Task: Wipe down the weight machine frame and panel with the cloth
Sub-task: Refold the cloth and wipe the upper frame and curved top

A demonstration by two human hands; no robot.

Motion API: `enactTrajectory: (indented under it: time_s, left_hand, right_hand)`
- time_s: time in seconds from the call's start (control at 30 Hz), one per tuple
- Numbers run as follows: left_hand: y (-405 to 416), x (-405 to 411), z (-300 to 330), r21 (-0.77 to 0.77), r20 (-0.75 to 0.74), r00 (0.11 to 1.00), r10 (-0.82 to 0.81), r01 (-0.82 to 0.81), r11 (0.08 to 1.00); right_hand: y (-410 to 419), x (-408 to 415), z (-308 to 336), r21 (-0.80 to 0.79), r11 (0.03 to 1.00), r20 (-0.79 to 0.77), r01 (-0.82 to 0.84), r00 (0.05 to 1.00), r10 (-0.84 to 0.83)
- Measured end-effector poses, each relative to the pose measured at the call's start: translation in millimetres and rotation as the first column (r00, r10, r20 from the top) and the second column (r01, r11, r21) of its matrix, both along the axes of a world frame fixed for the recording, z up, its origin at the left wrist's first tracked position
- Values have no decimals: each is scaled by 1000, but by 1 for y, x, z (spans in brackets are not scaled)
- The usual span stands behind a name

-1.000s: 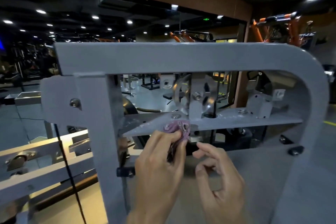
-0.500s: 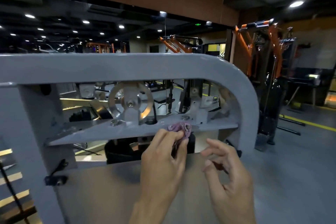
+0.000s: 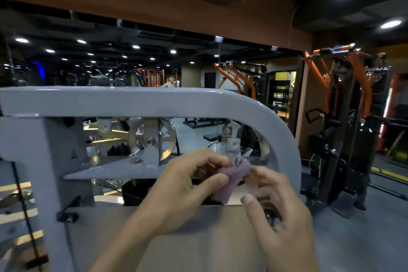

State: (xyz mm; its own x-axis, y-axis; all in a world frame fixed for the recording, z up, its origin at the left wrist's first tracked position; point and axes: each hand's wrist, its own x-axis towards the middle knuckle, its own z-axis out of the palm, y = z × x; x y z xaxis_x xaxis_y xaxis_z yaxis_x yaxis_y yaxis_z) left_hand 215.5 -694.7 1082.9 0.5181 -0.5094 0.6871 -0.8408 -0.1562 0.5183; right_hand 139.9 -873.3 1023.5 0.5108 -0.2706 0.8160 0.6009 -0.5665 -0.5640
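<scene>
Two hands and one cloth are at work here. Nearest, the left hand (image 3: 185, 185) reaches in from the lower middle, wrist low, fingers curled forward, its grip closed on the left end of the small purple cloth (image 3: 231, 178) between thumb and fingertips. The right hand (image 3: 278, 212) comes in from the lower right with its back turned toward the camera; its thumb points left under the cloth and its upper fingers pinch the cloth's right end, so its grip is closed on the cloth too. The cloth is bunched and stretched between the two hands, a corner hanging down, held just in front of the right end of the grey crossplate (image 3: 114, 170).

Below the hands lies the flat grey panel (image 3: 198, 249) of the weight machine. Behind them the grey frame (image 3: 154, 100) runs across as one thick bar and curves down at the right. Inside it one large silver pulley (image 3: 152, 139) stands upright on the crossplate, left of the cloth. At the near left, one black cable (image 3: 24, 212) runs down past brass-coloured plates.

Farther off at the right stand two orange and black machines (image 3: 344, 117) on the grey floor (image 3: 375, 238), with ceiling lights above.
</scene>
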Motion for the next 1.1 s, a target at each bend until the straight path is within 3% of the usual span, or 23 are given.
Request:
enactTrajectory:
  time_s: [0.23, 0.4, 0.53, 0.63, 0.77, 0.93, 1.03, 1.1]
  left_hand:
    - [62, -6, 60, -80, -49, 989, -141, 137, 987]
    - [106, -18, 72, -47, -98, 994, -58, 53, 997]
    - [150, -25, 76, -37, -142, 984, 102, -109, 993]
    - [184, -27, 83, -56, -106, 968, 228, -235, 970]
    - [226, -25, 96, -63, -19, 943, 334, -334, 940]
    - [289, 3, 109, -98, 51, 860, 507, -501, 860]
    - [321, 31, 106, -124, 55, 835, 547, -538, 834]
    - [334, 51, 102, -106, 33, 845, 534, -528, 842]
  right_hand:
    - [39, 16, 73, -22, 928, -87, -373, 925, 370]
    - [81, 36, 101, 30, 786, -139, -617, 777, 615]
    - [117, 53, 107, -86, 791, -147, -606, 793, 591]
    - [141, 58, 124, -130, 749, -187, -649, 758, 624]
    - [169, 68, 157, -310, 695, -206, -649, 759, 617]
    - [182, 88, 209, -438, 750, -112, -496, 858, 501]
    - [190, 107, 238, -518, 803, 5, -295, 938, 347]
    - [200, 118, 253, -601, 776, 34, -190, 964, 263]
